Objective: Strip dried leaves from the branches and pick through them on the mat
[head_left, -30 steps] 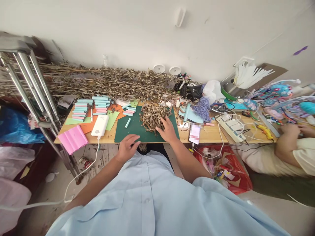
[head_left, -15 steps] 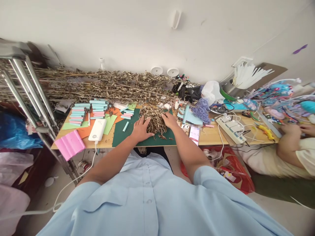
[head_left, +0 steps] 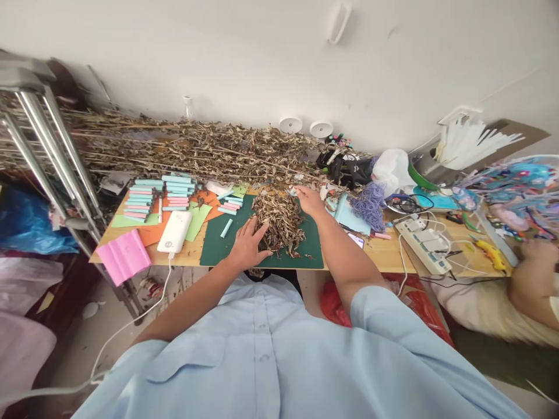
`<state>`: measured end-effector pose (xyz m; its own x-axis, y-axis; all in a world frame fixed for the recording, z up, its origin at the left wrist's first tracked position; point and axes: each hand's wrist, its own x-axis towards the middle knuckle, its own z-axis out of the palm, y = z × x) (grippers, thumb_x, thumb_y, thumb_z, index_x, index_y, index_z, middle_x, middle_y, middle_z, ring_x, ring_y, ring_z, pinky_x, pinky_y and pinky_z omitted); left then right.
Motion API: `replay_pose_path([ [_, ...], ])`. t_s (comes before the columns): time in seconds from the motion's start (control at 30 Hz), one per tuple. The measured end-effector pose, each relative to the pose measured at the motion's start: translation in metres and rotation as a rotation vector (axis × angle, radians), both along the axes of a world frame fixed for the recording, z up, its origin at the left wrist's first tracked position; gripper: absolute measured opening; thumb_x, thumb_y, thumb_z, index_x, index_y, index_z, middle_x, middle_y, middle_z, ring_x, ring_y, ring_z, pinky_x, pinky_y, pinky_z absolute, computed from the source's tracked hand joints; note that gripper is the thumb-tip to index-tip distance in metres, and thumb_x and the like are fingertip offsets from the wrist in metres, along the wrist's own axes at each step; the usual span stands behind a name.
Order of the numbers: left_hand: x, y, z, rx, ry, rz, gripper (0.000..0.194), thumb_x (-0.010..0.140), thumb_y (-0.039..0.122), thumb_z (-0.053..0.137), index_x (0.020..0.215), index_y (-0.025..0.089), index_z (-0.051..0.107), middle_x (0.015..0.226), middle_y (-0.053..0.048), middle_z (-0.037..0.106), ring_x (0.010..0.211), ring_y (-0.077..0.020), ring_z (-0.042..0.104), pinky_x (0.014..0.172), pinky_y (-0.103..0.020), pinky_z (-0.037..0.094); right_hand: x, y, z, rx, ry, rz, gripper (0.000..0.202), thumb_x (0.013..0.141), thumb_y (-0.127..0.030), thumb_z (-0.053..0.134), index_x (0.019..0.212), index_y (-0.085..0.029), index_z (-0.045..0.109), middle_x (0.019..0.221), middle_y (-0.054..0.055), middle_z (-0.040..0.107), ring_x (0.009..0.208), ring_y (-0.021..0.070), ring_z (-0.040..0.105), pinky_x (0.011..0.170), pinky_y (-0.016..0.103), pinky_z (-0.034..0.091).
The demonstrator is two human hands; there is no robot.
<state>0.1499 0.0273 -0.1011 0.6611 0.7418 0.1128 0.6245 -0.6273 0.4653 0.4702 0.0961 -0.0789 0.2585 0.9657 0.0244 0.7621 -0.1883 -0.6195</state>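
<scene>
One heap of dried leaves is spread on the green mat, near the front edge of the bench. Its left side is touched by the left hand, whose fingers are splayed and closed on nothing. The right hand is held at the heap's far right, fingers drawn in; whether anything is gripped cannot be told. Farther left, a white power bank is set beside stacked paper rolls.
</scene>
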Motion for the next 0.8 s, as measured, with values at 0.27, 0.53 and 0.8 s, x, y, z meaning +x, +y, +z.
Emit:
replay_pose_path([
  [0.27, -0.003, -0.002, -0.009, -0.017, -0.044, -0.016, 0.086, 0.079, 0.049, 0.082, 0.156, 0.028, 0.05, 0.17, -0.018, 0.028, 0.153, -0.045, 0.033, 0.123, -0.062, 0.03, -0.031, 0.065, -0.006, -0.174, -0.096, 0.326, 0.058, 0.098, -0.065, 0.052, 0.139, -0.027, 0.068, 0.148, 0.008, 0.063, 0.139, 0.0303, 0.055, 0.119, 0.042, 0.039],
  [0.53, -0.007, 0.002, -0.012, -0.034, -0.139, -0.046, 0.054, 0.086, 0.057, 0.074, 0.129, 0.025, 0.074, 0.165, -0.019, 0.039, 0.151, -0.043, 0.039, 0.121, -0.062, 0.034, -0.053, 0.06, 0.004, -0.329, -0.35, 0.37, 0.064, 0.1, -0.069, 0.04, 0.109, -0.02, 0.078, 0.127, 0.017, 0.072, 0.109, 0.0314, 0.066, 0.09, 0.036, 0.048],
  [0.8, -0.003, 0.012, -0.012, -0.111, -0.399, -0.008, 0.03, 0.091, 0.045, 0.071, 0.074, 0.02, 0.072, 0.143, -0.015, 0.064, 0.139, -0.031, 0.057, 0.114, -0.048, 0.048, -0.037, 0.025, 0.022, -0.309, -0.366, 0.393, 0.042, 0.104, -0.045, 0.044, 0.104, -0.021, 0.08, 0.11, 0.011, 0.078, 0.097, 0.0272, 0.066, 0.083, 0.033, 0.046],
])
